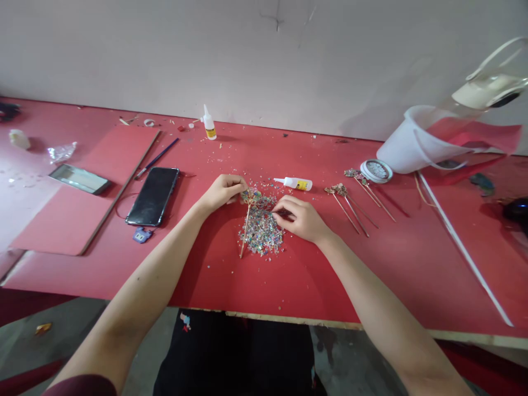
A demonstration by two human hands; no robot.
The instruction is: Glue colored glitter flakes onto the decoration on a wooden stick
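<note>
My left hand point(225, 192) pinches the decorated head of a thin gold hair stick point(246, 231), whose shaft points toward me. The head is covered with glittery bits. Under and beside it lies a heap of small multicoloured chips point(266, 234) on the red table. On the right of the heap, my right hand point(299, 217) is closed, thumb and fingertips together at the chips. Something thin and dark seems to show at those fingertips, too small to name. Just beyond my right hand a glue bottle point(297, 183) lies on its side, nozzle to the left.
Several finished-looking hair sticks point(350, 203) lie to the right, near a small round tub point(376, 170) and a white bucket point(406, 140). An upright glue bottle point(209, 124) stands near the wall. A phone point(153, 197), paintbrush point(157, 158), glass-topped box point(80, 179) and red board point(111, 159) are left.
</note>
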